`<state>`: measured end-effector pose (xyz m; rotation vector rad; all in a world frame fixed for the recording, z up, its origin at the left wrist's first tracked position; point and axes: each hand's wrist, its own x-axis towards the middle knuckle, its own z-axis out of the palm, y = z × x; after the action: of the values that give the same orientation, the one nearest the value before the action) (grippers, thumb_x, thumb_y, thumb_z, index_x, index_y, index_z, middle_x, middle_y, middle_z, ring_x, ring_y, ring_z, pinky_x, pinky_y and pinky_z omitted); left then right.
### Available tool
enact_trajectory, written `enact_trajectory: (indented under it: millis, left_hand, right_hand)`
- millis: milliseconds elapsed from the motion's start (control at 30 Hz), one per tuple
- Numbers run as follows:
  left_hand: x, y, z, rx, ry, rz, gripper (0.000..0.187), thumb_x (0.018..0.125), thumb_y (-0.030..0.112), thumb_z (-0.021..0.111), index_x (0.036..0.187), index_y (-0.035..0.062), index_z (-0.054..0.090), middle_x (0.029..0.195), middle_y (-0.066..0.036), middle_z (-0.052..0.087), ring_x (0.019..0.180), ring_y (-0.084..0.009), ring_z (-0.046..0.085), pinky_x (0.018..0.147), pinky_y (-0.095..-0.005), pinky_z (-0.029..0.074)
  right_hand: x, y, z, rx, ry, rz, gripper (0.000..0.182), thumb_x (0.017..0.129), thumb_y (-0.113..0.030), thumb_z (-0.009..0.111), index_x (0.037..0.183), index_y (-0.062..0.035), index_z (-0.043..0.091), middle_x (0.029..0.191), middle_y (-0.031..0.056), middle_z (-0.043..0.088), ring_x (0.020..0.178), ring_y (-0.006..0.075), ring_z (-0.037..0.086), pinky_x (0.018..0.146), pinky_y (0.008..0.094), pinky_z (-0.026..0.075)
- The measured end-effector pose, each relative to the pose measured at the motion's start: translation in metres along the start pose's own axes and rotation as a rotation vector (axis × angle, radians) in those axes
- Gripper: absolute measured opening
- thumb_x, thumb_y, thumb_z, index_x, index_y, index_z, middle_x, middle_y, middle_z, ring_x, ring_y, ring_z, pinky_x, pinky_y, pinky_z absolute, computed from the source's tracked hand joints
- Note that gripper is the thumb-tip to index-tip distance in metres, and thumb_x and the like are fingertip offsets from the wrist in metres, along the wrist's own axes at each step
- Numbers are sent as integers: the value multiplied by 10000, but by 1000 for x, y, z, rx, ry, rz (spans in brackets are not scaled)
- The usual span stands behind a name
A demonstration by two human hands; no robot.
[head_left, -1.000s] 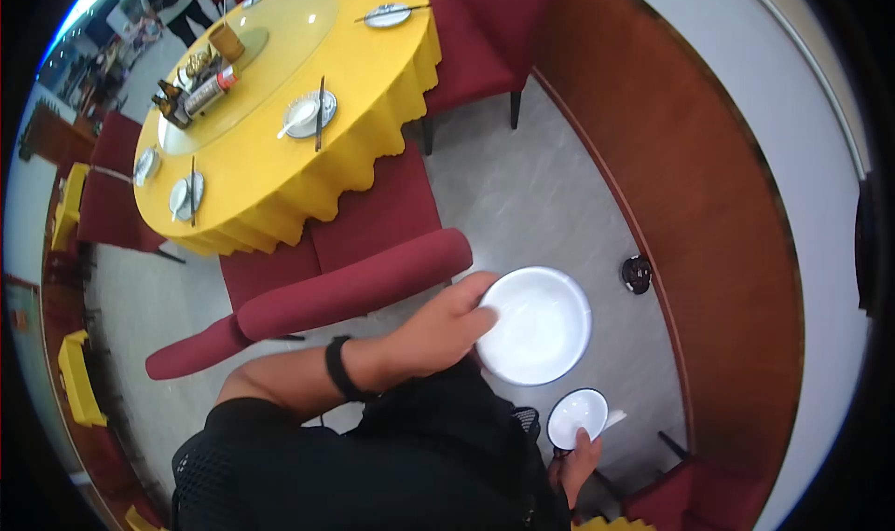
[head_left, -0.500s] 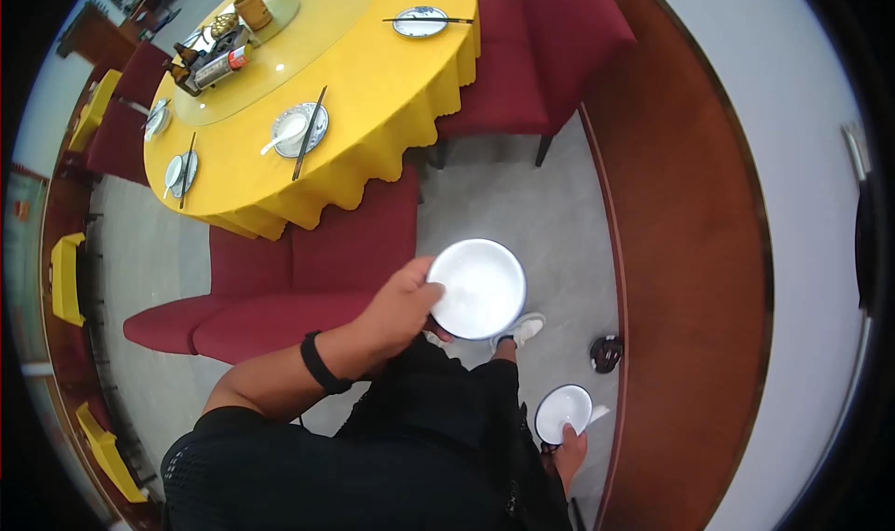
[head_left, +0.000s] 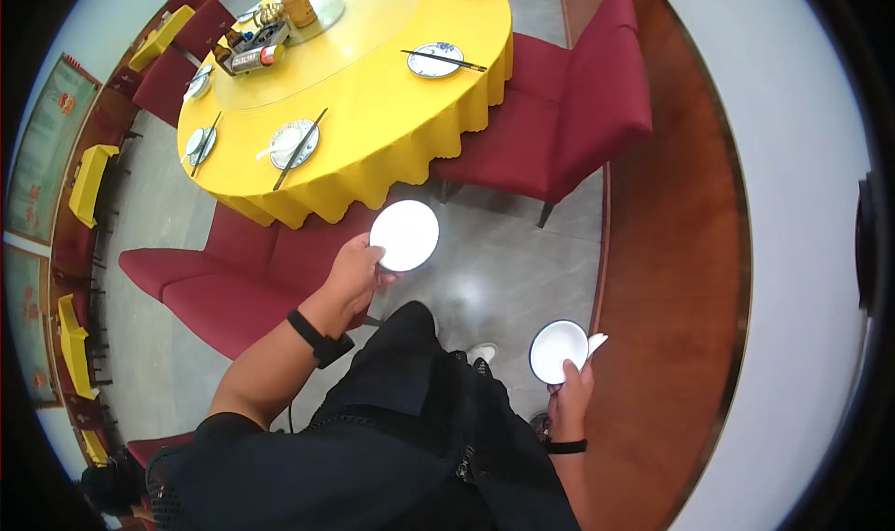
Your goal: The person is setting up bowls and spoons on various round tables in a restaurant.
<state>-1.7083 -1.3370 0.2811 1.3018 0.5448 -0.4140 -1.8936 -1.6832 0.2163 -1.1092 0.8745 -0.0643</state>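
Note:
My left hand (head_left: 352,272) grips a round white bowl (head_left: 405,235) by its near left edge, thumb over the rim, in front of the yellow-covered table (head_left: 373,125). Lower on the right, my right hand (head_left: 571,398) holds a smaller-looking white bowl (head_left: 559,352) with a thin dark rim, thumb at its near edge. A white spoon-like piece (head_left: 598,343) sticks out beside that bowl, its lower end hidden by my fingers. At the nearest place setting on the table are a patterned plate (head_left: 307,158), a white spoon (head_left: 270,152) and chopsticks (head_left: 301,149).
A dark red chair (head_left: 597,102) stands right of the table, and red chairs (head_left: 224,293) stand before it at left. A brown wood panel (head_left: 667,279) runs along my right side. Another plate with chopsticks (head_left: 434,61) and a condiment tray (head_left: 256,51) are on the table.
I have stepped forward, and the view has shifted. My left hand's bowl now appears farther up and left; my right hand's bowl has risen in view.

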Motion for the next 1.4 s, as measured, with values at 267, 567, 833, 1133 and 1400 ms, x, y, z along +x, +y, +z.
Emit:
enact_trajectory:
  millis: [267,567,833,1133,1400]
  left_hand:
    - [145,58,41,-28,139,151,431,874,-30,418,1296,-92,355,1144,-254,549,735,-278,660,572,-294,587]
    - [353,140,64,-90,251,193,417,886,-41,397,1300,-70,352,1064,-250,587,692,-260,656,570,-291,561]
    - [441,170,68,-16,303,152,380,875,-58,353,1252,-92,391,1075,-241,583,700,-255,668,516,-281,555]
    - [447,162,64,33,351,121,389,956,47,424,1326,-66,378,993,-187,617,645,-220,668,488,-258,523]
    - [459,159,73,84,482,112,412,963,69,427,1361,-31,391,925,-152,630,618,-189,650,471,-260,514]
  right_hand:
    - [68,-14,40,-20,32,37,155,886,-78,548,1003,-3,481,700,47,541,455,100,452,397,244,341]
    - [150,-89,155,-161,135,62,201,889,-82,539,1058,10,482,724,48,546,466,89,453,407,238,353]
    - [211,-158,264,-171,9,44,331,903,-99,520,1203,26,458,937,104,612,725,133,606,589,253,489]
    - [301,-189,330,-213,-154,17,248,894,-96,549,1111,11,495,818,55,577,557,69,483,464,207,369]
    - [417,-221,402,-213,-431,94,221,913,-99,531,1112,-10,495,801,25,571,530,52,462,430,210,340]
